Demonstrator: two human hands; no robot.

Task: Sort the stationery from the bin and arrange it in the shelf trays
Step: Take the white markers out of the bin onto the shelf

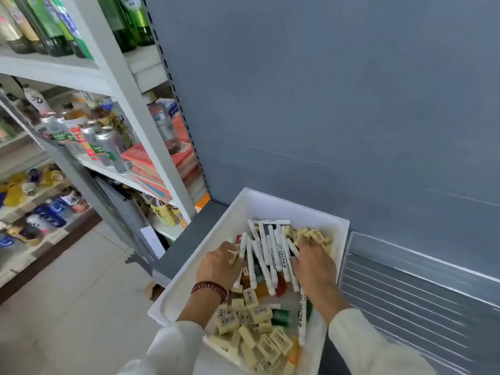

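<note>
A white foam bin (270, 204) sits on a grey shelf and holds a bunch of white markers (267, 250), many cream erasers (254, 318) and a few coloured items. Both of my hands are inside it, either side of the marker bunch. My left hand (219, 266), with a red bead bracelet on the wrist, curls its fingers over the markers on the bunch's left side. My right hand (315, 263) lies on the pile, its fingers spread over erasers at the far right and its thumb against the markers. The fingertips of both hands are partly hidden in the pile.
A clear ribbed shelf tray (411, 296) lies right of the bin, below a grey back panel (324, 104). On the left, white shelves (151, 147) carry bottles, cans and red boxes. A tiled floor (81, 307) lies at the lower left.
</note>
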